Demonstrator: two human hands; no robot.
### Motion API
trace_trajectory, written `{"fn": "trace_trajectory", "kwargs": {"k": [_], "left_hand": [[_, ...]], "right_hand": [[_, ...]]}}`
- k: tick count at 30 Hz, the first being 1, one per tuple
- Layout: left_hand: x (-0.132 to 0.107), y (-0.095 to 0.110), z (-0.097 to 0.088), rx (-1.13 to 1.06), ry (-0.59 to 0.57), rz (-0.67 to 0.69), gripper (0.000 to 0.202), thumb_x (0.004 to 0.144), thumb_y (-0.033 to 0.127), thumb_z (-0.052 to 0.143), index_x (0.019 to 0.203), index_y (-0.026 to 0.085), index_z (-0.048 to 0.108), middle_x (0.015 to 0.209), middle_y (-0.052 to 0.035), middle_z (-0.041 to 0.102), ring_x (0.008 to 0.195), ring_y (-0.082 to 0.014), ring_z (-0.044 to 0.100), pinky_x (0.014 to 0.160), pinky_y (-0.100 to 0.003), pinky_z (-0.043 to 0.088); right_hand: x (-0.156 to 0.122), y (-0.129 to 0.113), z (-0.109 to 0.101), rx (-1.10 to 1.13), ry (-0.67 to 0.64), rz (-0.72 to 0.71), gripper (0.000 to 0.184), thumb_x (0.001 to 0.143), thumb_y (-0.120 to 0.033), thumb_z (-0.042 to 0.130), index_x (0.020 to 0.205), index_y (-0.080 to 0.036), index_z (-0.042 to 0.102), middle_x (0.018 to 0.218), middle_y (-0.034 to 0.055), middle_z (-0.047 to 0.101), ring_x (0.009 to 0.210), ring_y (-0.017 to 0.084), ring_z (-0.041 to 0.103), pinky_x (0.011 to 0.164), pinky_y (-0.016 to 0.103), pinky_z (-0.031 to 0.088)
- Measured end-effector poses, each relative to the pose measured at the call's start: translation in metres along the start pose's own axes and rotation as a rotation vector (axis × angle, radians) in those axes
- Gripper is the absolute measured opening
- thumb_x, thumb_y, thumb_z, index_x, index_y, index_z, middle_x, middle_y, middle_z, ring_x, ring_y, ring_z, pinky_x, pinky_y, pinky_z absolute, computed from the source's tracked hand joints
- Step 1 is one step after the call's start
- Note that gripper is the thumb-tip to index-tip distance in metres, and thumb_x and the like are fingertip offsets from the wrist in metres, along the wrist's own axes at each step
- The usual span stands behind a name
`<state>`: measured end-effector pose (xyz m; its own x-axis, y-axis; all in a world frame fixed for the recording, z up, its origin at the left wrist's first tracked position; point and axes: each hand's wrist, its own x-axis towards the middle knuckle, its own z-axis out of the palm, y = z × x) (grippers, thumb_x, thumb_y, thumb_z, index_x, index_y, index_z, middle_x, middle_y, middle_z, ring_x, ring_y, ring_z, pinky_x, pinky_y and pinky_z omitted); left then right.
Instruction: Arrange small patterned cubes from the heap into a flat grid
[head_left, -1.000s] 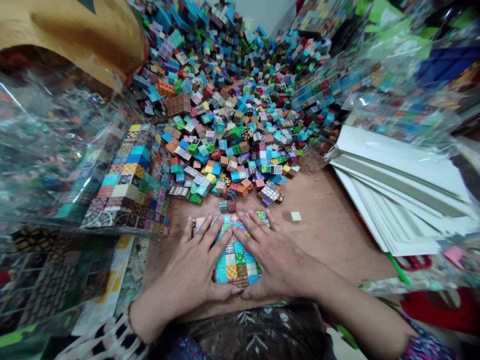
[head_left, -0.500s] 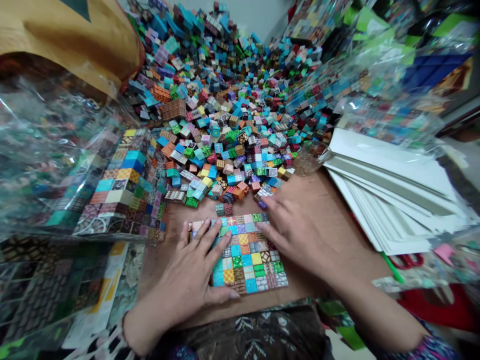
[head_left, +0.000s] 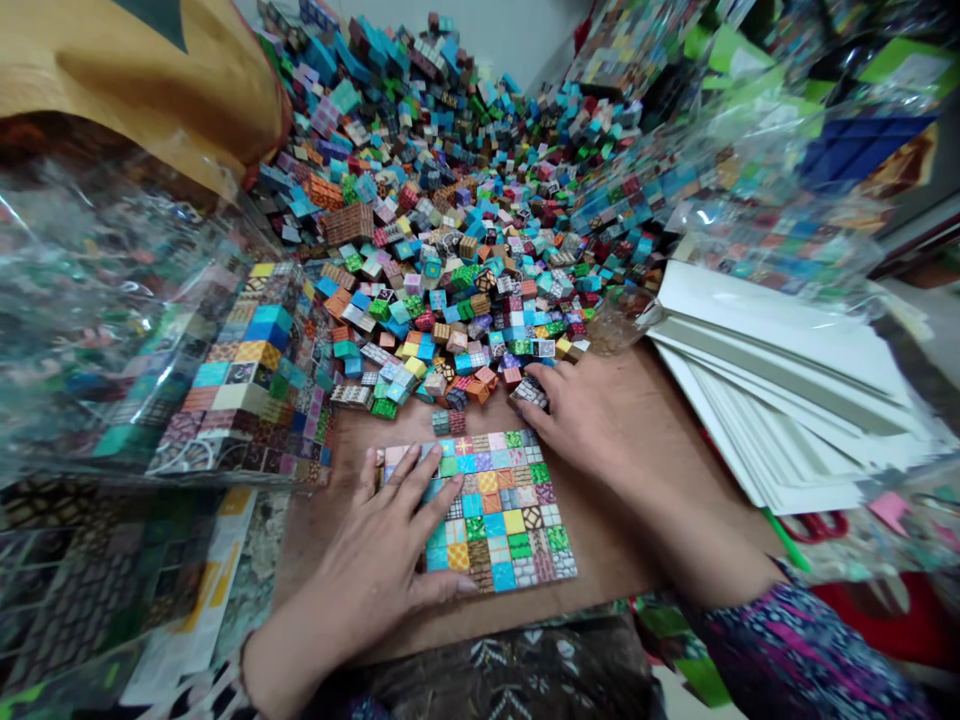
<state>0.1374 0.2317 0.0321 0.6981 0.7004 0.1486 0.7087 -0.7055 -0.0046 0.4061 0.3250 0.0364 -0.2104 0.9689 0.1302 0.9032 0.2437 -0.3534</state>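
A flat panel of small patterned cubes [head_left: 499, 515], laid edge to edge in rows, rests on the brown board. My left hand [head_left: 394, 530] lies spread over the panel's left part, hiding some cubes there. Beyond the panel's far right corner, my right hand [head_left: 581, 410] has its thumb and fingers around a grey stone-patterned block [head_left: 531, 392]. That block sits at the near edge of the big heap of loose cubes [head_left: 465, 270]. Two joined cubes [head_left: 448, 422], one greenish and one dark red, lie just past the panel's far edge.
At left stands a clear plastic bag of stacked blocks [head_left: 255, 370]. A stack of white card sheets [head_left: 750, 420] lies at right, with red-handled scissors [head_left: 821, 525] by it. Cloth in orange-yellow [head_left: 135, 70] hangs at the upper left. Brown board [head_left: 637, 540] is underneath.
My right hand has moved off the panel's far right corner, slightly away from me, and its fingers now close around the grey block. My left hand stays on the panel.
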Motion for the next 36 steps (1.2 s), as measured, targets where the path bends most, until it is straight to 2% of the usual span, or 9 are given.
{"fn": "trace_trajectory", "kwargs": {"k": [4, 10, 14, 23, 33, 36], "left_hand": [[0.001, 0.001, 0.002, -0.006, 0.006, 0.004, 0.083, 0.082, 0.078, 0.043, 0.144, 0.023, 0.044, 0.149, -0.0183, 0.04, 0.137, -0.0402, 0.037, 0.113, -0.061, 0.009], [0.003, 0.001, 0.001, -0.026, 0.019, -0.003, 0.079, 0.083, 0.076, 0.044, 0.141, 0.023, 0.048, 0.149, -0.0169, 0.041, 0.136, -0.0396, 0.037, 0.113, -0.062, 0.01], [0.003, 0.001, 0.0, -0.014, 0.005, -0.003, 0.078, 0.083, 0.076, 0.043, 0.141, 0.025, 0.048, 0.15, -0.0165, 0.042, 0.136, -0.0389, 0.038, 0.113, -0.063, 0.013], [0.0, -0.001, 0.004, -0.048, -0.004, -0.019, 0.076, 0.083, 0.073, 0.048, 0.143, 0.026, 0.046, 0.152, -0.017, 0.037, 0.14, -0.0392, 0.034, 0.114, -0.066, 0.012], [0.0, -0.003, 0.002, -0.131, -0.059, -0.065, 0.074, 0.084, 0.073, 0.047, 0.143, 0.028, 0.046, 0.153, -0.0166, 0.036, 0.141, -0.0392, 0.033, 0.114, -0.068, 0.013], [0.0, -0.003, 0.002, -0.12, -0.056, -0.06, 0.075, 0.084, 0.072, 0.046, 0.145, 0.027, 0.044, 0.152, -0.0181, 0.037, 0.14, -0.0405, 0.034, 0.112, -0.07, 0.016]], "right_hand": [[0.001, 0.008, 0.001, 0.098, 0.0, 0.031, 0.042, 0.088, -0.033, 0.058, 0.125, -0.014, 0.058, 0.114, 0.0144, 0.062, 0.107, 0.031, 0.058, 0.09, 0.045, 0.048], [0.002, 0.01, -0.003, 0.07, -0.051, 0.028, 0.044, 0.088, -0.033, 0.058, 0.127, -0.013, 0.057, 0.114, 0.0161, 0.061, 0.105, 0.032, 0.059, 0.086, 0.047, 0.049], [-0.002, 0.01, -0.004, 0.099, -0.036, 0.035, 0.042, 0.087, -0.032, 0.062, 0.124, -0.014, 0.058, 0.113, 0.0144, 0.062, 0.104, 0.031, 0.059, 0.087, 0.045, 0.05], [-0.014, 0.009, -0.006, 0.111, -0.018, -0.075, 0.041, 0.087, -0.024, 0.059, 0.127, -0.014, 0.055, 0.124, 0.0149, 0.061, 0.117, 0.031, 0.056, 0.094, 0.047, 0.048], [-0.013, -0.005, -0.006, 0.108, -0.067, 0.024, 0.042, 0.085, -0.021, 0.057, 0.126, -0.014, 0.056, 0.115, 0.0154, 0.066, 0.105, 0.031, 0.062, 0.087, 0.046, 0.049], [-0.012, -0.007, -0.006, 0.096, -0.071, 0.032, 0.045, 0.085, -0.021, 0.056, 0.13, -0.013, 0.055, 0.118, 0.0164, 0.066, 0.106, 0.031, 0.063, 0.087, 0.045, 0.049]]}}
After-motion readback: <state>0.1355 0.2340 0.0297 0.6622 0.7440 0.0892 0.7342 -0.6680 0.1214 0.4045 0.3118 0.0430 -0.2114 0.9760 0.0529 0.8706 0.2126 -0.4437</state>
